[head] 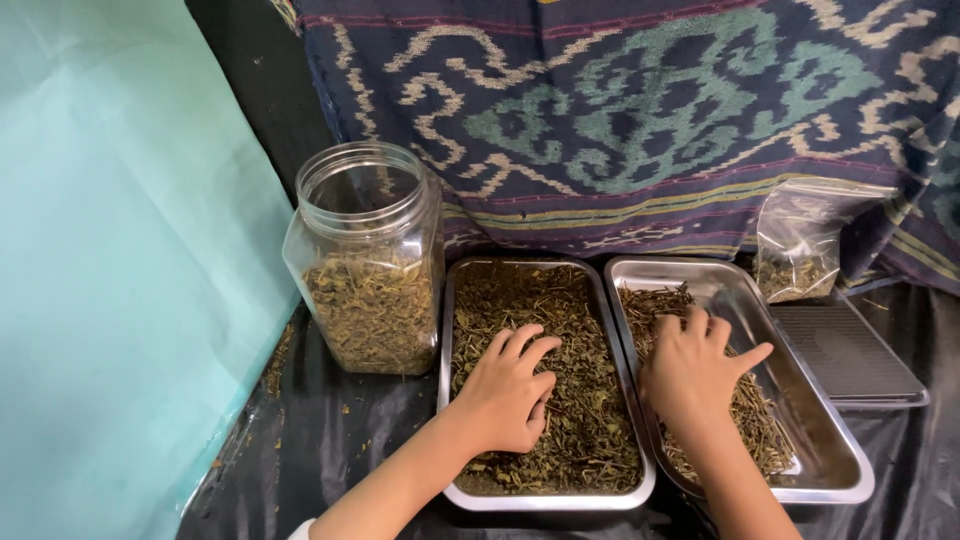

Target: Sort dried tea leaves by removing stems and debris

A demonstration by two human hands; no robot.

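Left hand: the left hand [508,390] lies palm down in the left steel tray [447,330], low and centre in the frame; its fingers are curled loosely and half spread, resting on the dried leaves [575,400], with the fingertips pressed a little into them; it grips nothing that can be seen
Right hand: the right hand [692,370] lies palm down in the right steel tray [830,450], right of centre; its fingers are spread wider, the thumb stuck out to the right, flat on the drier, stalkier heap [650,305]; whether anything is pinched under the palm cannot be told
Left tray: filled almost edge to edge with dark green-brown dried leaves
Right tray: just beside the left one, their long rims touching or nearly so; the stalks lie along its left half, bare metal shows on the right
Jar: a clear plastic jar [368,260] stands open at centre left, just beside the left tray, about half full of the same dried leaves
Bag: a small clear plastic bag [800,240] leans at upper right, a little dried leaf in its bottom
Dark tray: a flat black ribbed tray [850,355] lies at right, just beside the right steel tray
Bench: covered with black plastic sheet [320,440], with crumbs of leaf scattered on it at lower left
Room: a woven patterned cloth [640,110] in blue, green and cream hangs across the top; a pale teal sheet [120,260] fills the left side
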